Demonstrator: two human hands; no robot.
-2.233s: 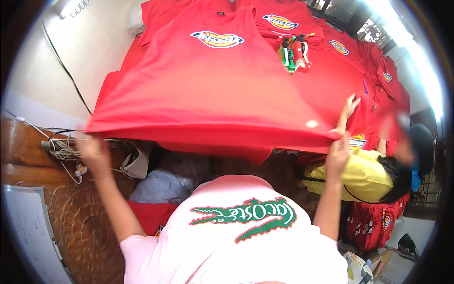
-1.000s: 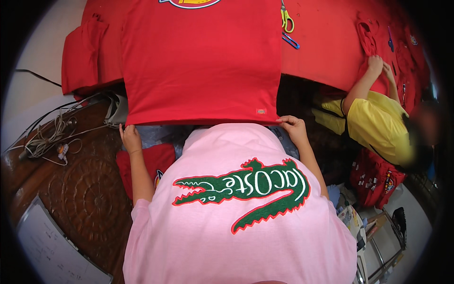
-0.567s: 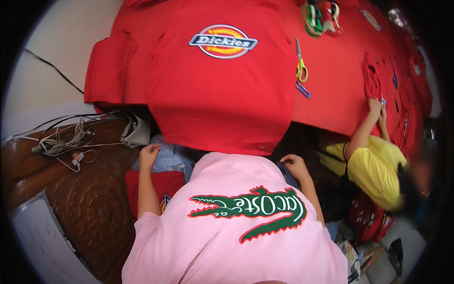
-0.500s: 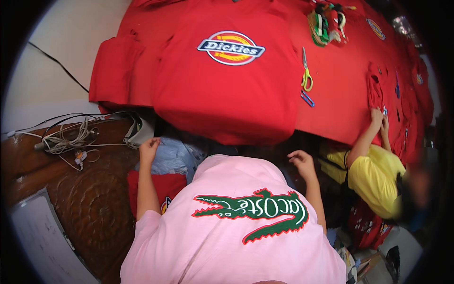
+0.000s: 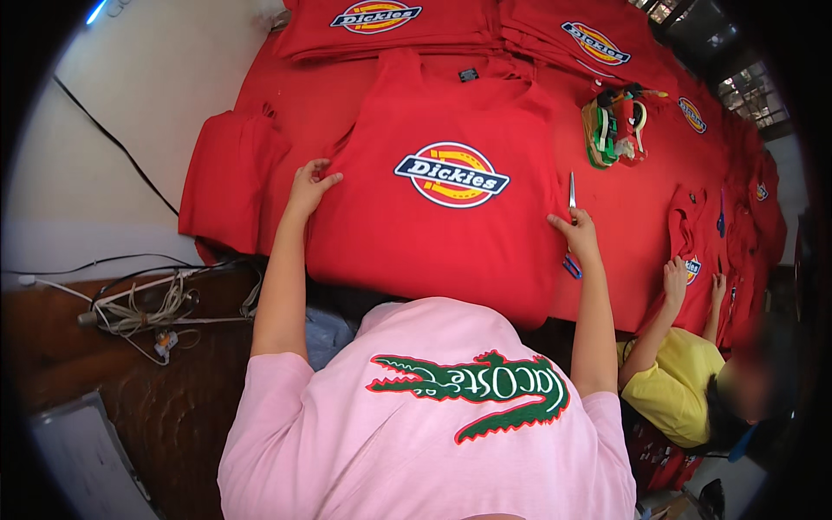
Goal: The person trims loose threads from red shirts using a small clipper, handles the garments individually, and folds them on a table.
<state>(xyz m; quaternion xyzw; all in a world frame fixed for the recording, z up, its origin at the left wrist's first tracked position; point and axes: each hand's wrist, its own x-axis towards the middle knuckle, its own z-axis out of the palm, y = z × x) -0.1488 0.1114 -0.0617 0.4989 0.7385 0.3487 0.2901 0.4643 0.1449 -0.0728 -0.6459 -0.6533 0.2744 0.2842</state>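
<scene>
Smooth red fabric shirt (image 5: 425,247) with oval badge (image 5: 451,174), spread on the red tabletop (image 5: 617,212), left hand (image 5: 310,185) at its left edge, digits apart, right hand (image 5: 579,231) at its right edge, cannot tell whether pinching

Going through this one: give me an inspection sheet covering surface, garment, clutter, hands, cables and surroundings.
Surface: red table, mostly covered by red clothing.
Job's things: red shirt spread out, printed front up.
Clutter: scissors, blue tool and a filled basket, right of the shirt.
Hands: left hand at shirt's left edge, right hand at its right edge; grip unclear.
Cables: tangled pale cords, lower left; black cable against the wall.
Surroundings: co-worker in yellow, right.
</scene>
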